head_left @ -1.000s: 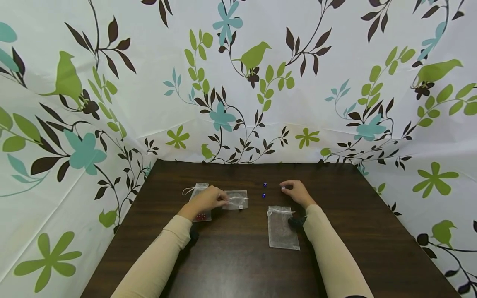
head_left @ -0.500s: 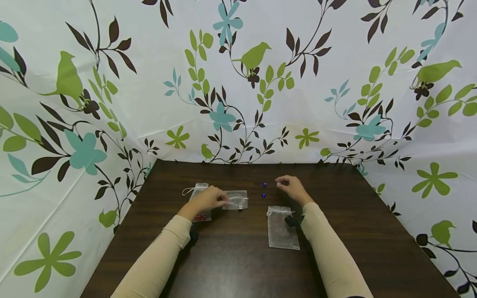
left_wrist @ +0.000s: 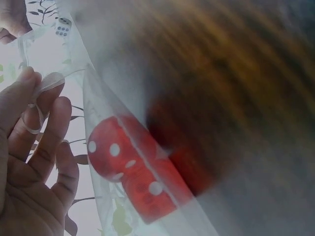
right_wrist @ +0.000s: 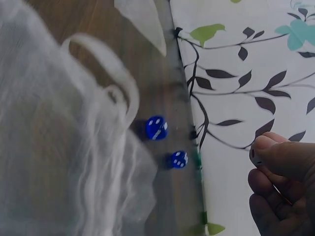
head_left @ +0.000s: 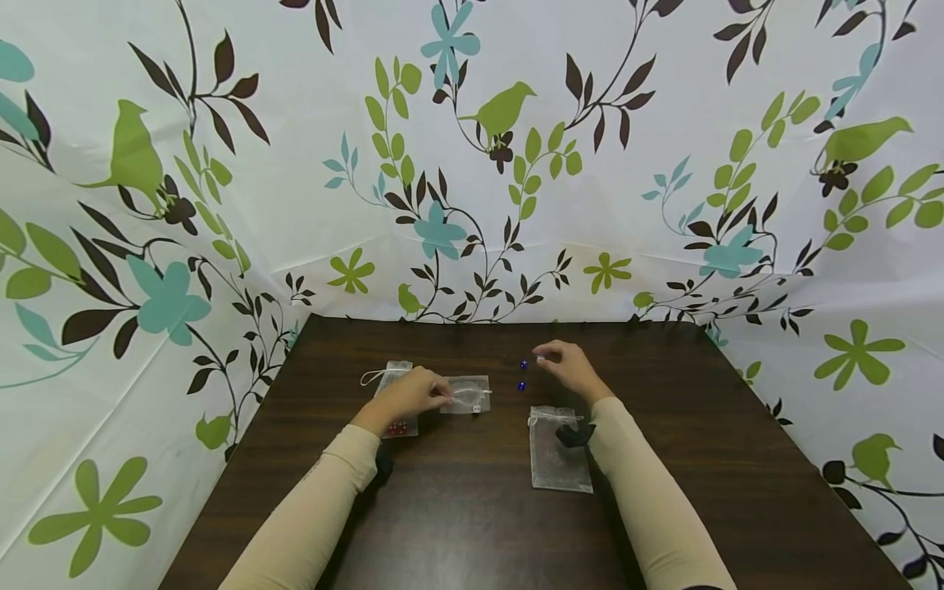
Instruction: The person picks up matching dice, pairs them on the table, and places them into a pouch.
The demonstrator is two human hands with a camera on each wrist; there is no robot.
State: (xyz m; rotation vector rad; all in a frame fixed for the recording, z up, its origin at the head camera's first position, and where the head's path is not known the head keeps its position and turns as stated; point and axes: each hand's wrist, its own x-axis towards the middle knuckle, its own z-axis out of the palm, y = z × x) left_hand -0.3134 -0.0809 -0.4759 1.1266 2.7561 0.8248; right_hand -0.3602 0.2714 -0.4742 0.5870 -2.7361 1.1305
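My left hand [head_left: 415,393] pinches the white drawstring [left_wrist: 47,84] of a small mesh bag [head_left: 468,383] between thumb and fingertips. A white die [head_left: 476,409] shows at that bag's near right corner. Under my left wrist lies another mesh bag [head_left: 396,368] with several red dice [left_wrist: 142,167] inside. My right hand [head_left: 574,369] pinches a white die [right_wrist: 254,154] between thumb and forefinger, slightly off the table's surface. Just left of it, two blue dice, a farther one [head_left: 524,364] and a nearer one [head_left: 521,385], lie on the wood.
A larger mesh bag [head_left: 559,463] with a drawstring lies flat below my right wrist. The dark wooden table [head_left: 457,508] ends at a patterned cloth backdrop [head_left: 501,205] behind, with more cloth at both sides.
My right hand has moved left and slightly away from me with the white die, closer to the blue dice. The left hand has stayed in place.
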